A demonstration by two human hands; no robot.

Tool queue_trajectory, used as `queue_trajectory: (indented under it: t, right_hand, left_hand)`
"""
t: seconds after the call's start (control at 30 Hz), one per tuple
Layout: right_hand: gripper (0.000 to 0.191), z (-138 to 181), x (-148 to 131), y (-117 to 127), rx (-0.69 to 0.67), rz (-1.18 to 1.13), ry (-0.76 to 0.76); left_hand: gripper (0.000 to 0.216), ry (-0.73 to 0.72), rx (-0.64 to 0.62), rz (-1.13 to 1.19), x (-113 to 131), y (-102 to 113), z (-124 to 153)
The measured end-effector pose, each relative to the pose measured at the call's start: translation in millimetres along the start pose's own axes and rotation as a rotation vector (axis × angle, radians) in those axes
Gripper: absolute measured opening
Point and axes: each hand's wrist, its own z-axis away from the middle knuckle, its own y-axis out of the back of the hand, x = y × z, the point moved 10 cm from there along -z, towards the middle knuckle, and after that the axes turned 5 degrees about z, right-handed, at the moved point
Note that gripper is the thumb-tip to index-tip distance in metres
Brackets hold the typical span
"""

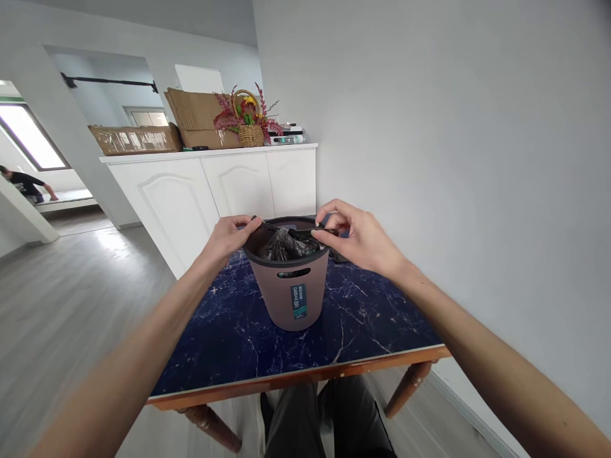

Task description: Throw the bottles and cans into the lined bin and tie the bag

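A small brown garbage bin [286, 296] with a dark rim and a teal label stands on a dark blue marble-pattern table [229, 337]. A black plastic bag [286, 245] lies crumpled inside its mouth. My left hand [232, 234] pinches the bag's edge at the bin's left rim. My right hand [356, 236] pinches the bag's edge over the right rim. Both hands are closed on the bag, which is stretched between them.
The table has a wooden edge [296, 378] and turned legs; my legs show beneath it. A grey wall runs close on the right. Behind stands a white cabinet [214, 184] bearing cardboard, a flower basket [249, 124] and small items. A person [26, 184] crouches far left.
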Motion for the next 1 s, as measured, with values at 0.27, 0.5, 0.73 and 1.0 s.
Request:
queue_trajectory:
  t: [0.27,0.5,0.73,1.0]
  right_hand:
    - [0.027,-1.3,37.0,5.3,-0.122,-0.074,-0.174]
    - [0.055,-33.1,17.8,-11.9,-0.132,0.206,-0.141]
    - [0.027,-78.8,20.7,-91.6,-0.469,0.451,-0.116]
    - [0.018,-82.1,41.5,-81.3,-0.396,0.369,-0.163]
  left_hand:
    - [0.046,-0.066,0.115,0.029,16.5,16.5,7.5]
    - [0.048,-0.084,0.069,0.260,46.2,-2.1,14.5]
    - [0.044,-0.131,0.034,0.294,52.4,-17.0,15.0]
    - [0.049,-0.149,0.298,0.314,2.6,20.6,33.2]
